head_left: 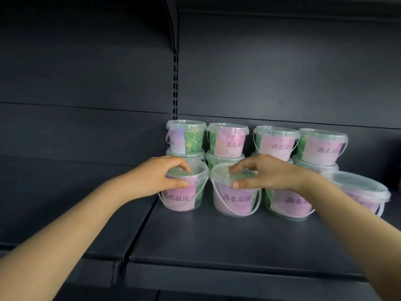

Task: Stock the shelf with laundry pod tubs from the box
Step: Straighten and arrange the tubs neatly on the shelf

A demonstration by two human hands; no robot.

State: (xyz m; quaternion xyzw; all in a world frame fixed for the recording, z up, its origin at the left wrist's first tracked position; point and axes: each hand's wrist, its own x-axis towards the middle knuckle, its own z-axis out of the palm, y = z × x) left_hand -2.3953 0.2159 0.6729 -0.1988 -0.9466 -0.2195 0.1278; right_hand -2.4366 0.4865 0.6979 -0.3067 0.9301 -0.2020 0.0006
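Several clear laundry pod tubs with pink labels and green contents stand on the dark shelf. My left hand grips the lid rim of the front left tub, fingers curled over the top and thumb on the side. My right hand grips the lid of the tub beside it in the same way. Both tubs stand upright on the shelf. To their right stand a third front tub and a fourth. Behind them, more tubs are stacked two high, such as the top back left tub. The box is out of view.
The shelf's back panel and a slotted upright rise behind the tubs. A neighbouring shelf board lies to the left, split from this one by a seam. Bare shelf surface stretches in front of the tubs to the front edge.
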